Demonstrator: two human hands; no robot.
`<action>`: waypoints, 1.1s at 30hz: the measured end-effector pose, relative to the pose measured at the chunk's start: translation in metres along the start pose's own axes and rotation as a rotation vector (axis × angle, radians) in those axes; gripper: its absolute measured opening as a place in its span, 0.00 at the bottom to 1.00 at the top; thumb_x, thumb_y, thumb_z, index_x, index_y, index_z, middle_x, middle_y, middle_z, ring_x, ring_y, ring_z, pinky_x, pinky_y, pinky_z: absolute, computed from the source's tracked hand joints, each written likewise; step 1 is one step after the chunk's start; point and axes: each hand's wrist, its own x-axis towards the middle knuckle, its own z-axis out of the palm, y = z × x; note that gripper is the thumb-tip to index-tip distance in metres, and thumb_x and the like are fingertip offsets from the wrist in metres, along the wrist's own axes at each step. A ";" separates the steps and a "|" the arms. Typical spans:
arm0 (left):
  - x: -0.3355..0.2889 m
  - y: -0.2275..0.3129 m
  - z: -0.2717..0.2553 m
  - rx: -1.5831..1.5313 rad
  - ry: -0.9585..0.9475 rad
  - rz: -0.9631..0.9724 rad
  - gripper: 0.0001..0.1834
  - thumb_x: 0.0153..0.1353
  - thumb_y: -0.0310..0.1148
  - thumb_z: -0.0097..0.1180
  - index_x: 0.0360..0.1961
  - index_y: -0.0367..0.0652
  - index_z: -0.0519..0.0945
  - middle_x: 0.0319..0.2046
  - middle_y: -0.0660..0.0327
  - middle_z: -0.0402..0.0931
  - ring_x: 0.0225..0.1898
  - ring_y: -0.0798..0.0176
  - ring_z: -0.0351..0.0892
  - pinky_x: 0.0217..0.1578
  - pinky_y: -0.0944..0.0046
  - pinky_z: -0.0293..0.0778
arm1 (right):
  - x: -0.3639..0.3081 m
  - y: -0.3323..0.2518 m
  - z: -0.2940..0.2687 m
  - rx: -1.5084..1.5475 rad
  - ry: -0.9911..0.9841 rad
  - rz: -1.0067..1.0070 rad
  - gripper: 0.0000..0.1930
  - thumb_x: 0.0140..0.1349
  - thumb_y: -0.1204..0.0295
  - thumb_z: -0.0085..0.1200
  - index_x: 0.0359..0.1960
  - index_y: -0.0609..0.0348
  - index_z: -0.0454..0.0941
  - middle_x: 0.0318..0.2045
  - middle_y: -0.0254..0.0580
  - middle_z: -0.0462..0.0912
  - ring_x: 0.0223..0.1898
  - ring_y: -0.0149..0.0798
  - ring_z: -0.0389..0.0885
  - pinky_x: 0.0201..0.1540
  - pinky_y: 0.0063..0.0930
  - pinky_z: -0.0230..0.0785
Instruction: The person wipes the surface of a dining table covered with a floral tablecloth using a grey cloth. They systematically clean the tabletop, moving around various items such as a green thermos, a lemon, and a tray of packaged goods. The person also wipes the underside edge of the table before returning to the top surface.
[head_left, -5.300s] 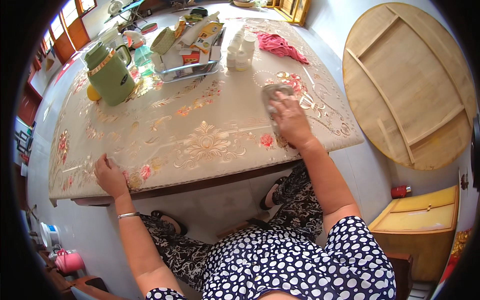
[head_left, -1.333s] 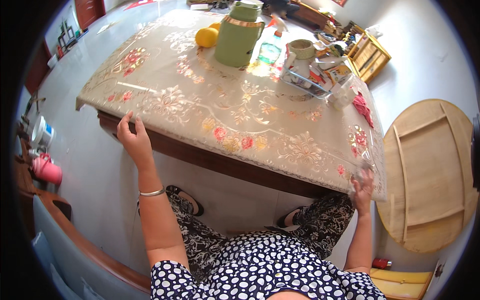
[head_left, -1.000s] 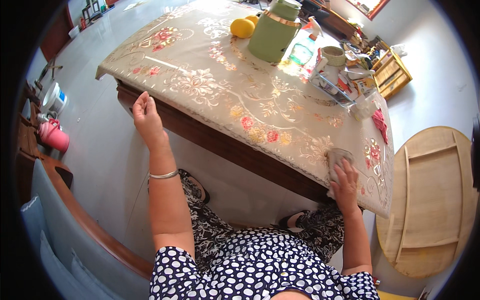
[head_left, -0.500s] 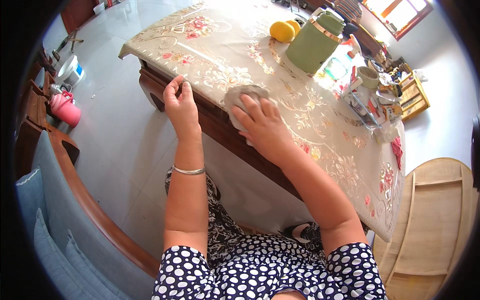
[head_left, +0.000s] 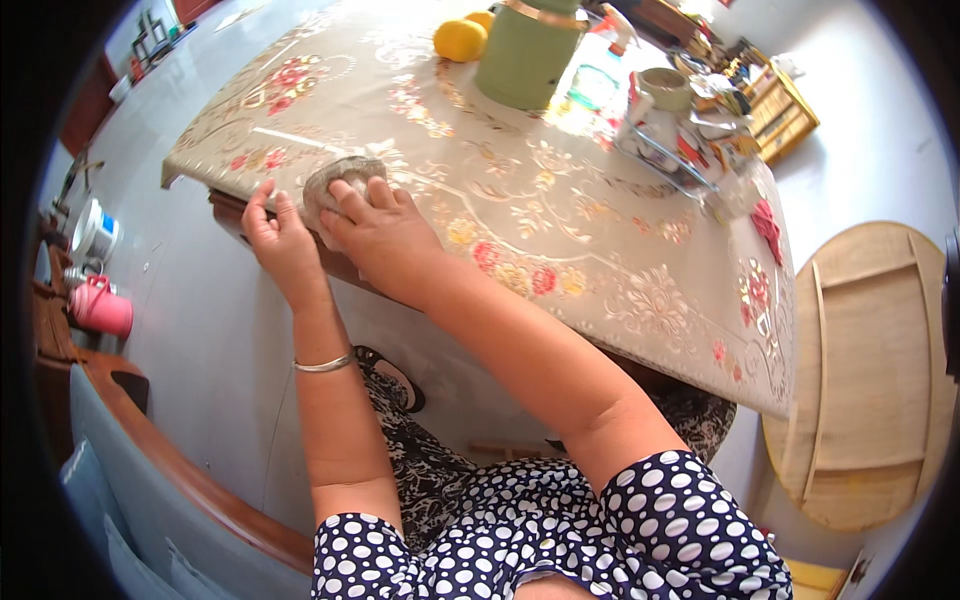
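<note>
My right hand [head_left: 385, 235] presses a bunched grey-brown cloth [head_left: 340, 180] onto the near edge of the table, fingers bent over it. Beneath it lies a beige tablecloth [head_left: 560, 240] with red and gold flowers. Just left of the cloth, my left hand [head_left: 282, 240] hovers beside the table edge. Its fingers are loosely curled with a gap between thumb and forefinger, and I see nothing in it.
A green jug [head_left: 530, 60], yellow round fruit [head_left: 460, 40] and a spray bottle [head_left: 598, 80] stand farther back. A rack of small items [head_left: 665, 150] sits at the right, near a pink cloth [head_left: 767, 230]. A wooden round top [head_left: 870, 370] leans right; a blue-cushioned seat [head_left: 150, 470] is at left.
My right hand has slid the cloth leftward along the table edge. My left hand has shifted left too. The view has moved, so the jug and fruit appear farther left and higher.
</note>
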 end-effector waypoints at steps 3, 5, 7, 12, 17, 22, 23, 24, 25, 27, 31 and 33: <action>-0.003 -0.002 0.006 0.017 -0.031 -0.015 0.13 0.66 0.31 0.51 0.49 0.38 0.76 0.49 0.56 0.72 0.48 0.59 0.72 0.49 0.62 0.68 | -0.048 0.011 -0.033 0.050 0.002 0.056 0.22 0.53 0.67 0.58 0.52 0.46 0.73 0.62 0.38 0.64 0.59 0.52 0.62 0.56 0.42 0.60; -0.004 -0.004 0.012 0.050 -0.064 -0.003 0.14 0.66 0.31 0.51 0.51 0.38 0.75 0.51 0.57 0.71 0.49 0.63 0.72 0.51 0.63 0.68 | -0.087 0.021 -0.054 0.039 0.020 0.128 0.23 0.53 0.66 0.59 0.53 0.45 0.73 0.62 0.36 0.64 0.60 0.52 0.61 0.58 0.43 0.60; -0.009 0.000 0.020 0.063 -0.073 0.000 0.14 0.66 0.31 0.51 0.50 0.38 0.75 0.51 0.57 0.72 0.50 0.62 0.71 0.53 0.62 0.67 | -0.129 0.031 -0.084 0.075 -0.037 0.206 0.24 0.53 0.66 0.60 0.54 0.43 0.73 0.63 0.34 0.63 0.63 0.53 0.59 0.61 0.45 0.57; -0.015 0.003 0.031 0.055 -0.073 -0.021 0.13 0.65 0.31 0.51 0.48 0.37 0.76 0.49 0.55 0.73 0.52 0.57 0.71 0.56 0.58 0.65 | -0.243 0.059 -0.158 -0.049 -0.028 0.456 0.23 0.53 0.70 0.61 0.54 0.48 0.75 0.64 0.41 0.65 0.62 0.52 0.63 0.66 0.43 0.54; -0.015 -0.007 0.028 0.001 -0.083 -0.055 0.13 0.65 0.31 0.51 0.49 0.38 0.77 0.50 0.55 0.72 0.53 0.58 0.70 0.56 0.59 0.64 | -0.391 0.107 -0.224 -0.255 0.080 0.927 0.18 0.59 0.70 0.55 0.53 0.53 0.76 0.64 0.44 0.64 0.64 0.50 0.61 0.67 0.41 0.52; -0.015 -0.005 0.024 -0.065 -0.068 -0.131 0.14 0.66 0.32 0.52 0.51 0.39 0.76 0.47 0.63 0.73 0.35 0.70 0.64 0.40 0.67 0.67 | -0.582 0.179 -0.292 -0.647 0.105 1.262 0.18 0.63 0.64 0.51 0.54 0.53 0.76 0.65 0.44 0.64 0.64 0.49 0.60 0.66 0.42 0.50; -0.016 -0.002 0.027 -0.088 -0.071 -0.144 0.14 0.66 0.32 0.52 0.51 0.39 0.76 0.47 0.63 0.73 0.35 0.70 0.65 0.41 0.67 0.67 | -0.620 0.197 -0.302 -0.715 0.126 1.318 0.18 0.63 0.64 0.50 0.53 0.53 0.76 0.64 0.45 0.65 0.64 0.50 0.61 0.66 0.43 0.50; -0.016 -0.002 0.026 -0.101 -0.067 -0.154 0.15 0.66 0.32 0.52 0.51 0.39 0.76 0.48 0.63 0.73 0.36 0.70 0.66 0.42 0.67 0.67 | -0.635 0.209 -0.305 -0.772 0.145 1.368 0.18 0.63 0.63 0.50 0.53 0.52 0.77 0.64 0.45 0.65 0.64 0.50 0.62 0.66 0.43 0.51; -0.015 -0.002 0.020 -0.104 -0.059 -0.161 0.15 0.66 0.32 0.52 0.51 0.39 0.76 0.48 0.63 0.74 0.37 0.69 0.67 0.43 0.67 0.67 | -0.627 0.220 -0.300 -0.737 0.118 1.332 0.17 0.63 0.64 0.50 0.53 0.52 0.77 0.63 0.45 0.66 0.63 0.50 0.62 0.66 0.43 0.50; -0.015 -0.003 0.015 -0.077 -0.068 -0.156 0.15 0.66 0.32 0.51 0.52 0.38 0.75 0.51 0.62 0.74 0.42 0.68 0.70 0.50 0.66 0.66 | -0.597 0.241 -0.288 -0.684 0.063 1.271 0.17 0.63 0.64 0.50 0.52 0.52 0.77 0.61 0.46 0.69 0.63 0.50 0.63 0.66 0.44 0.50; -0.013 -0.003 0.008 -0.083 -0.059 -0.188 0.15 0.67 0.32 0.50 0.52 0.38 0.74 0.53 0.60 0.72 0.49 0.65 0.71 0.56 0.64 0.64 | -0.467 0.251 -0.239 -0.540 0.089 1.004 0.17 0.61 0.65 0.51 0.50 0.53 0.78 0.59 0.48 0.72 0.62 0.50 0.65 0.66 0.43 0.51; -0.013 -0.008 0.010 -0.098 -0.061 -0.205 0.15 0.67 0.32 0.50 0.52 0.38 0.74 0.53 0.60 0.71 0.50 0.65 0.71 0.56 0.63 0.65 | -0.415 0.253 -0.219 -0.527 0.115 0.934 0.17 0.60 0.66 0.52 0.49 0.55 0.78 0.59 0.47 0.72 0.61 0.51 0.65 0.66 0.44 0.53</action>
